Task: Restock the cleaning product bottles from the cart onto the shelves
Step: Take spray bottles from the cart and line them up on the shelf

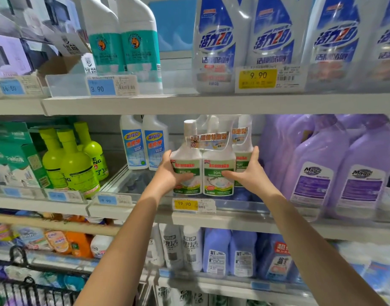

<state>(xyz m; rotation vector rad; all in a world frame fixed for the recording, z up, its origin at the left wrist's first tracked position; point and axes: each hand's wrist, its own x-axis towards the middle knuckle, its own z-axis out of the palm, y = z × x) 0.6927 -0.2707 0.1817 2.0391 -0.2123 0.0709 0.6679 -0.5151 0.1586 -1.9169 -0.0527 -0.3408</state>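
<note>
White twin-pack [203,173] sits clamped between our left hand [171,171] and right hand [248,173] on the shelf [238,218], nearly seated; the cart [24,290] below our left arm seemingly holds more to restock.

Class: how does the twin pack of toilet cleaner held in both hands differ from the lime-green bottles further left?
The twin pack of toilet cleaner is white; the lime-green bottles are green, caps included. A promo band joins the twin pack; the lime-green bottles stand loose. The left hand and right hand grip the pack; the lime-green bottles are untouched. Both are upright.
</note>
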